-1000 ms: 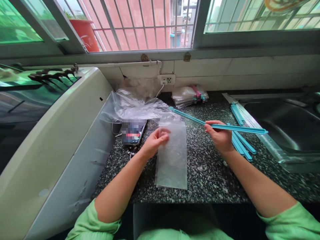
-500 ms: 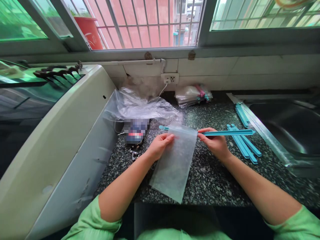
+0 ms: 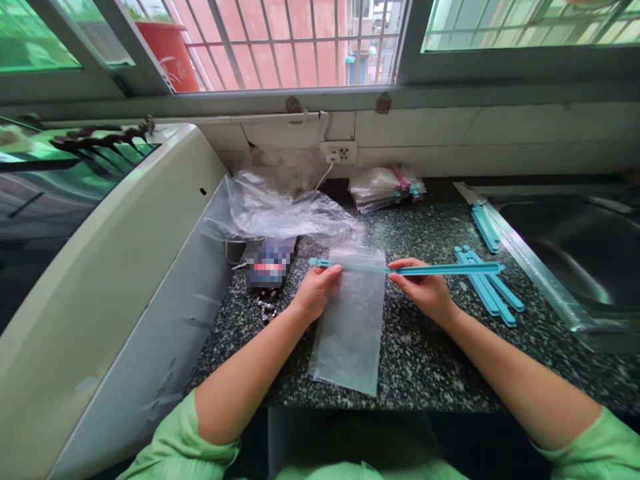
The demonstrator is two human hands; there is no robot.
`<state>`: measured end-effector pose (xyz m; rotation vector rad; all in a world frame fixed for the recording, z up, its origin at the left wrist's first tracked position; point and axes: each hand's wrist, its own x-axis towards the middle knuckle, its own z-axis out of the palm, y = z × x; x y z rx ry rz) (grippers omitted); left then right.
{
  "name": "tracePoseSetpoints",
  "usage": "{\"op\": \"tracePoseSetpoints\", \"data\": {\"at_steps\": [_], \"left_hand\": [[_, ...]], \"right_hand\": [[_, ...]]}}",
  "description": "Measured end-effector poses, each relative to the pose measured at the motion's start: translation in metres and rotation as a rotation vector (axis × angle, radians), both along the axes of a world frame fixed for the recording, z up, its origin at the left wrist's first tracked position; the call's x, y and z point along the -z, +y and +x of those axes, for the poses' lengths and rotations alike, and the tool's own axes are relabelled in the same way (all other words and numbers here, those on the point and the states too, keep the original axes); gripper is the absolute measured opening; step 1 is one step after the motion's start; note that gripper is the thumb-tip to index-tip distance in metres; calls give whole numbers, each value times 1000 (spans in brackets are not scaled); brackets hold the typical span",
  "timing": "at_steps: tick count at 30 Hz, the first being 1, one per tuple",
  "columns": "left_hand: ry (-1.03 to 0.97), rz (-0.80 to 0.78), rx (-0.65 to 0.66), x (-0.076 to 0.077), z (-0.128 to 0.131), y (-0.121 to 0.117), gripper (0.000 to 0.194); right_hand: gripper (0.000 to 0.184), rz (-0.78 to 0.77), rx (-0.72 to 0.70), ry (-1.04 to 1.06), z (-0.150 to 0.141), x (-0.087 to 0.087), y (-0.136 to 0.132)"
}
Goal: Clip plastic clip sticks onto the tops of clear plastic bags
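A clear plastic bag (image 3: 351,327) hangs over the counter with its top edge along a long blue bag sealing clip (image 3: 445,269). My left hand (image 3: 320,290) pinches the bag's upper left corner, thumb on top, together with the clip's left end, which sticks out beyond it. At the bag's right edge, my right hand (image 3: 423,287) is closed on the clip, whose long part extends rightward past the fingers. Inside the bag's top, the clip shows only faintly. How far the clip's two parts overlap is hidden by the right fingers.
Several blue clips (image 3: 493,287) lie on the speckled counter (image 3: 425,367), others (image 3: 485,227) beside the sink (image 3: 565,247). Behind are a stack of clipped bags (image 3: 383,187) and crumpled plastic (image 3: 295,213). A blurred phone-like object (image 3: 270,262) and a white appliance (image 3: 150,267) are at left.
The bag has swung from a slant to nearly upright and moved slightly left. Both hands shifted a little left with the clip, still holding it.
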<state>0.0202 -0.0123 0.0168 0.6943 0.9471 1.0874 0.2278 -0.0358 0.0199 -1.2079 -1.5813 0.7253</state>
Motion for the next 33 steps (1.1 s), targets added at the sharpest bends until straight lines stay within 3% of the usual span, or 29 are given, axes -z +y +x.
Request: {"op": "tracePoseSetpoints", "data": {"at_steps": [4, 15, 33], "left_hand": [[-32, -22, -57, -1, 0, 1, 27], [12, -22, -83, -2, 0, 0, 25], [50, 46, -73, -1, -1, -3, 28]], "right_hand": [[27, 17, 5, 68, 0, 3, 0], [16, 190, 48, -58, 1, 0, 0], [13, 203, 74, 11, 1, 5, -5]]}}
